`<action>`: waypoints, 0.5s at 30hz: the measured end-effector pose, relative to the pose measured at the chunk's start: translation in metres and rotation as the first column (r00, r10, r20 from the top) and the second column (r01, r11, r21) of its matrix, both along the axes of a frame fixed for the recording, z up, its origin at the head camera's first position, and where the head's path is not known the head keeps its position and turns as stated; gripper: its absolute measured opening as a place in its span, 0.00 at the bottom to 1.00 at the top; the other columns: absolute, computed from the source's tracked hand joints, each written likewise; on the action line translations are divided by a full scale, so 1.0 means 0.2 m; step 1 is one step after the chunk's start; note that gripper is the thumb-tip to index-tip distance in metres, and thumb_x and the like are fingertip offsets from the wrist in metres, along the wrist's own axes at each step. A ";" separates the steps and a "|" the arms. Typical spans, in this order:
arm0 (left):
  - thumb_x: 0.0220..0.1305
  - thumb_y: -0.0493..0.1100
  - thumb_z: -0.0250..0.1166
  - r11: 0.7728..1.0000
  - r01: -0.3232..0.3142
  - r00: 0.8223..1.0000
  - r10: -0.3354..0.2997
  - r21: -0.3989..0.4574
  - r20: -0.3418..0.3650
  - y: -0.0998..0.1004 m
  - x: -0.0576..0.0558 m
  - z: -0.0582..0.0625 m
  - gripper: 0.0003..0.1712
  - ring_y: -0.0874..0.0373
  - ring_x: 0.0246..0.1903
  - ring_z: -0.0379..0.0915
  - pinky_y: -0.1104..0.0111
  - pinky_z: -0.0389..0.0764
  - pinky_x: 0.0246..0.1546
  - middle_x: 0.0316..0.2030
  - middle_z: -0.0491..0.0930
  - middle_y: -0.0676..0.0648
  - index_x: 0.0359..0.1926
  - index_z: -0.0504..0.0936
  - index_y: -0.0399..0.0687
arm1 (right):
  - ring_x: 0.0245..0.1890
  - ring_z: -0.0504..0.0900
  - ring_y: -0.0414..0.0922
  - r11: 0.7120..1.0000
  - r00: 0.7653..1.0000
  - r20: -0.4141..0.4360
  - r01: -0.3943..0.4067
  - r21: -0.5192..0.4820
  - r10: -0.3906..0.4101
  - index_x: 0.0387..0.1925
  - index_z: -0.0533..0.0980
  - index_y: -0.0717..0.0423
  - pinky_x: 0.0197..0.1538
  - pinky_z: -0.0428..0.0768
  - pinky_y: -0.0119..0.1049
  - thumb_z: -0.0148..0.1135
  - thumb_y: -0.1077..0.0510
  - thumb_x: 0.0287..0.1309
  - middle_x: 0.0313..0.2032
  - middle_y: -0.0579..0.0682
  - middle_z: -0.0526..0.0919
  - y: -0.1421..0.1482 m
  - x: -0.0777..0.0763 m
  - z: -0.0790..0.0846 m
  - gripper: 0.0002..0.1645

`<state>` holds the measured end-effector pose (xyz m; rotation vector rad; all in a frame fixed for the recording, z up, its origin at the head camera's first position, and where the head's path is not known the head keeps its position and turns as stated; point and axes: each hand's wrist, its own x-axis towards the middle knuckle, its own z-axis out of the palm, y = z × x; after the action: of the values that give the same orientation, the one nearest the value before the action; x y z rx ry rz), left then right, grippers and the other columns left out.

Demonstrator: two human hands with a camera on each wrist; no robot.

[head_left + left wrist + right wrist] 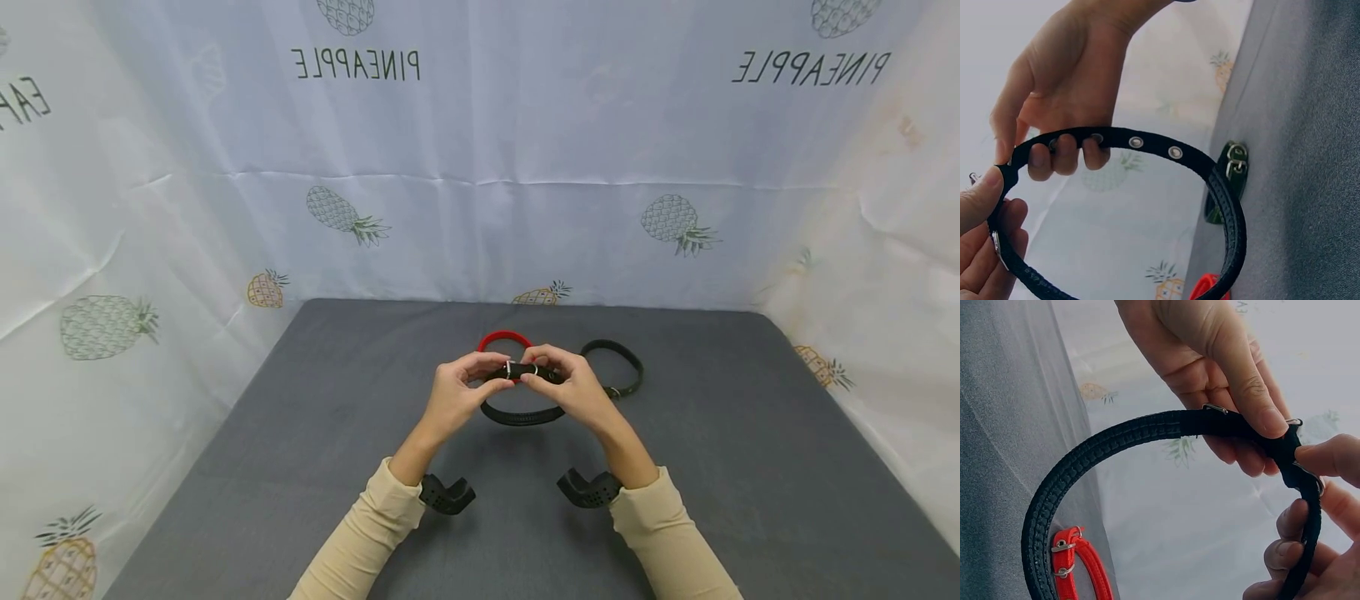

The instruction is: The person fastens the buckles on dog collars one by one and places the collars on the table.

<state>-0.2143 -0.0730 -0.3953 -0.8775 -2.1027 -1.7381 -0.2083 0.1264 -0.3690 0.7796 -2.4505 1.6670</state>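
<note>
Both hands hold a black collar (521,418), bent into a loop above the table. On its left side my left hand (457,390) pinches the strap by the silver buckle (509,369). Facing it, my right hand (576,387) grips the other end, the thumb close to the buckle. In the left wrist view, the right hand's fingers curl round the part of the strap with metal eyelets (1136,142). The right wrist view shows the left thumb pressing on the collar near the buckle, and a padded, stitched section (1091,447) curving away.
A red collar (501,335) lies on the grey table (337,433) behind the hands, partly hidden by them. To the right lies a dark green collar (637,367) with its own buckle. White cloth printed with pineapples (465,242) hangs round the table.
</note>
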 end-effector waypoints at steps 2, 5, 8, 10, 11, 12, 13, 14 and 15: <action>0.54 0.32 0.70 1.000 0.002 1.000 -0.002 -0.004 0.003 0.00 0.00 0.00 0.17 0.59 0.39 0.85 0.71 0.84 0.40 0.41 0.85 0.34 0.47 0.82 0.34 | 0.29 0.71 0.36 1.000 1.000 0.006 -0.001 0.003 0.001 0.43 0.77 0.61 0.33 0.67 0.30 0.61 0.64 0.61 0.38 0.63 0.83 0.00 0.00 0.00 0.09; 0.54 0.33 0.70 1.000 0.004 1.000 -0.004 -0.006 -0.001 0.00 0.00 0.00 0.17 0.55 0.39 0.85 0.71 0.84 0.40 0.41 0.85 0.34 0.47 0.82 0.34 | 0.30 0.72 0.36 1.000 1.000 0.013 -0.006 -0.001 0.006 0.44 0.77 0.61 0.33 0.68 0.30 0.62 0.64 0.61 0.40 0.63 0.83 0.00 0.00 0.00 0.10; 0.54 0.33 0.70 1.000 0.005 1.000 -0.005 -0.009 0.005 0.00 0.00 0.01 0.18 0.52 0.39 0.85 0.71 0.84 0.41 0.41 0.85 0.34 0.47 0.82 0.34 | 0.31 0.73 0.35 1.000 1.000 0.013 -0.011 0.002 0.011 0.45 0.77 0.61 0.34 0.69 0.29 0.62 0.64 0.61 0.41 0.62 0.82 -0.01 0.00 -0.01 0.10; 0.54 0.32 0.70 1.000 0.005 1.000 -0.005 -0.012 0.009 0.00 0.01 0.01 0.18 0.51 0.39 0.84 0.71 0.84 0.41 0.41 0.85 0.33 0.47 0.82 0.34 | 0.32 0.73 0.35 1.000 1.000 0.009 -0.013 0.005 0.013 0.45 0.77 0.61 0.34 0.69 0.30 0.62 0.64 0.61 0.42 0.62 0.82 -0.01 0.00 -0.01 0.11; 0.53 0.32 0.70 1.000 0.007 1.000 -0.006 -0.013 0.015 0.00 0.01 0.01 0.18 0.51 0.40 0.84 0.71 0.84 0.41 0.41 0.85 0.33 0.47 0.82 0.33 | 0.33 0.73 0.34 1.000 1.000 0.009 -0.015 0.006 0.015 0.46 0.77 0.62 0.35 0.70 0.30 0.62 0.63 0.61 0.42 0.62 0.82 -0.01 0.00 -0.01 0.12; 0.53 0.32 0.70 1.000 0.007 1.000 -0.007 -0.016 0.018 0.00 0.01 0.01 0.18 0.52 0.40 0.84 0.71 0.84 0.41 0.41 0.85 0.33 0.47 0.81 0.33 | 0.33 0.74 0.34 1.000 1.000 0.008 -0.016 0.009 0.016 0.46 0.77 0.62 0.36 0.70 0.30 0.62 0.63 0.61 0.43 0.62 0.82 -0.01 0.00 -0.01 0.12; 0.53 0.32 0.70 1.000 0.008 1.000 -0.007 -0.018 0.022 0.01 0.01 0.01 0.18 0.53 0.40 0.84 0.71 0.84 0.41 0.41 0.85 0.33 0.47 0.81 0.33 | 0.34 0.74 0.33 1.000 1.000 0.006 -0.017 0.011 0.017 0.47 0.77 0.62 0.36 0.70 0.30 0.62 0.63 0.61 0.43 0.62 0.82 -0.02 0.00 -0.01 0.12; 0.53 0.32 0.70 1.000 0.009 1.000 -0.009 -0.018 0.026 0.01 0.01 0.01 0.18 0.54 0.40 0.84 0.71 0.84 0.41 0.41 0.85 0.33 0.47 0.81 0.33 | 0.35 0.74 0.33 1.000 1.000 0.005 -0.018 0.012 0.018 0.47 0.77 0.62 0.36 0.70 0.30 0.62 0.63 0.61 0.44 0.62 0.81 -0.02 0.00 -0.02 0.13; 0.53 0.32 0.70 1.000 0.010 1.000 -0.010 -0.017 0.028 0.01 0.01 0.00 0.18 0.55 0.40 0.84 0.71 0.84 0.41 0.41 0.85 0.33 0.47 0.81 0.33 | 0.35 0.74 0.33 1.000 1.000 0.002 -0.018 0.014 0.018 0.47 0.77 0.62 0.36 0.70 0.30 0.62 0.63 0.61 0.44 0.63 0.81 -0.02 -0.01 -0.02 0.13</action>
<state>-0.2133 -0.0716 -0.3943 -0.8747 -2.1382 -1.7497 -0.2096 0.1224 -0.3725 0.8050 -2.4670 1.6588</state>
